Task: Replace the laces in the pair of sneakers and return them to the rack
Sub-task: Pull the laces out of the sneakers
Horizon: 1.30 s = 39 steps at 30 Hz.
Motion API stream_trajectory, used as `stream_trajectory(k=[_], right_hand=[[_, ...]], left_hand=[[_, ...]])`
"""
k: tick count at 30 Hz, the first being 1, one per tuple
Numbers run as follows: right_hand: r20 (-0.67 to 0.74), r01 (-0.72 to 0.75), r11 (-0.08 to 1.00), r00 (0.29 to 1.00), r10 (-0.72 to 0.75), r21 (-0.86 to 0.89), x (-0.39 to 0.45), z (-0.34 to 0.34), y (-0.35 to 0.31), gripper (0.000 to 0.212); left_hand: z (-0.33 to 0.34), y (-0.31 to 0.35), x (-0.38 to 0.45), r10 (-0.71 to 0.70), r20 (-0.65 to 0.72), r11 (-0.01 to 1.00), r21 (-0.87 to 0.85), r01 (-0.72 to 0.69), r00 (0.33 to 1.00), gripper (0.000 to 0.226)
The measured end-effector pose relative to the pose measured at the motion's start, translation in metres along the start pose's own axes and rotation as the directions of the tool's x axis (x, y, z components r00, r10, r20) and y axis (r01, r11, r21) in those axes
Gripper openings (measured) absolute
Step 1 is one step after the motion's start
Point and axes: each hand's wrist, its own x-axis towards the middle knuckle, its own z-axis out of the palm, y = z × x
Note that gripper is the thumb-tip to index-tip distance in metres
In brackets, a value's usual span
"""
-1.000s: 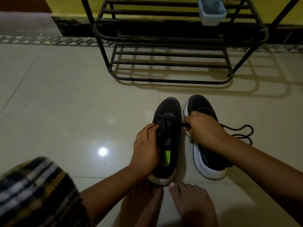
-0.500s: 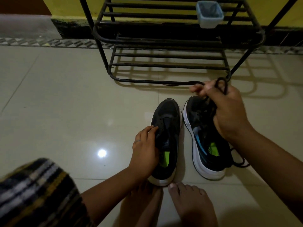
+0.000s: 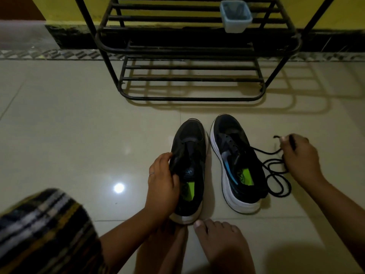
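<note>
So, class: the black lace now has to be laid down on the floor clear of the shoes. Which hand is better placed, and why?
Right. The right hand already pinches the black lace, beside the right sneaker. The left hand is occupied gripping the left sneaker.

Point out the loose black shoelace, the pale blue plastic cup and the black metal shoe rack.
Loose black shoelace [image 3: 276, 180]: head view, on the coil lying on the floor tiles.
Pale blue plastic cup [image 3: 235, 26]: head view, on its front wall.
Black metal shoe rack [image 3: 189, 99]: head view, on the bottom front rail.
</note>
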Motion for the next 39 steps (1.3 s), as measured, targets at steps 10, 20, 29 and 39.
stream_trajectory(k=[10,20,29,39], right_hand=[[0.400,-0.091,0.978,0.902,0.160,-0.187,0.022,0.004,0.040,0.029],[0.210,-0.089,0.992,0.975,0.069,0.091,0.006,0.003,0.016,0.020],[0.373,-0.041,0.999,0.927,0.038,0.000,-0.020,0.059,-0.006,0.053],[0.379,0.002,0.997,0.925,0.027,-0.078,0.013,0.085,-0.027,0.053]], left_hand=[[0.008,0.006,0.007,0.002,0.016,1.000,0.005,-0.003,1.000,0.057],[0.013,0.012,0.027,0.003,0.022,1.000,0.010,-0.003,1.000,0.057],[0.012,0.012,0.025,-0.003,0.040,0.999,-0.052,0.005,0.999,0.054],[0.018,0.016,0.057,0.010,0.031,1.000,0.002,-0.010,0.999,0.046]])
